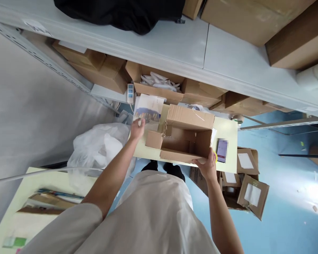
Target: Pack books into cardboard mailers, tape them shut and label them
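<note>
An empty-looking cardboard box (187, 118) stands tilted with its top flaps open on the pale yellow table (229, 130). My right hand (207, 165) grips its near right corner, the thumb along the wall. To the left of the box, my left hand (137, 129) is closed, thumb against curled fingers, over the lower left edge of a printed sheet (151, 106). A small whitish spot shows at its thumb; whether it pinches something cannot be made out. A side flap (153, 139) of the box sticks out toward that hand.
A phone (222, 150) lies right of the box, and a tape roll (237, 119) at the table's back right. Behind stands an open carton (159, 90) of white packets under a grey shelf (148, 46). Clear plastic bags (100, 144) bulge at left; opened cartons (250, 194) sit at right.
</note>
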`<state>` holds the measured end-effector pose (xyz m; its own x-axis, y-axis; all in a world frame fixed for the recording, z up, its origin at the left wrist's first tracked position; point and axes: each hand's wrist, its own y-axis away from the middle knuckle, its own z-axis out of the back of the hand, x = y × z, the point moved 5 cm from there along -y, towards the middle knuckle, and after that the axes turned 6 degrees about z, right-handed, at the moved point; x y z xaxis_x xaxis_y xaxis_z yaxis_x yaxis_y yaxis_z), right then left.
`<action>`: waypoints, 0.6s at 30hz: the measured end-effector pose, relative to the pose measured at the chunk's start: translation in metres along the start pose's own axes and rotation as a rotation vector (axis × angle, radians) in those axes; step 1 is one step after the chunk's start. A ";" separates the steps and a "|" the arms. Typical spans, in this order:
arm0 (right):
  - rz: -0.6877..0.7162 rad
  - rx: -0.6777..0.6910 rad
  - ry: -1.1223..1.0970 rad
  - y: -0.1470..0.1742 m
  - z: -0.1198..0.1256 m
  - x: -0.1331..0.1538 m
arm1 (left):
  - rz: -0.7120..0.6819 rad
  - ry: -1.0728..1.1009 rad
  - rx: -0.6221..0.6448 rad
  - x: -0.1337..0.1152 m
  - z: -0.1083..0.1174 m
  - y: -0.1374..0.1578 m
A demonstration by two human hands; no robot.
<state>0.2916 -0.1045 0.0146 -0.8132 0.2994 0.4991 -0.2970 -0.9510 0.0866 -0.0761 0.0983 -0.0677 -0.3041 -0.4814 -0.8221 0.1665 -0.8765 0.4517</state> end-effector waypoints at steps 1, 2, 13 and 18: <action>0.000 0.004 0.008 0.000 0.001 0.001 | 0.059 -0.115 -0.152 0.001 0.011 -0.021; -0.005 0.010 0.020 0.000 0.001 0.002 | 0.128 -0.198 -0.235 0.002 0.018 -0.040; -0.088 0.029 0.153 0.001 -0.002 0.011 | 0.183 -0.529 -0.148 0.013 -0.020 -0.069; -0.077 0.041 0.180 -0.001 -0.004 0.017 | 0.327 -0.594 -0.218 0.003 -0.016 -0.069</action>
<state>0.2763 -0.0981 0.0189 -0.8662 0.3772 0.3277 -0.3444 -0.9259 0.1553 -0.0737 0.1574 -0.1075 -0.6558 -0.6928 -0.2999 0.5020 -0.6969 0.5122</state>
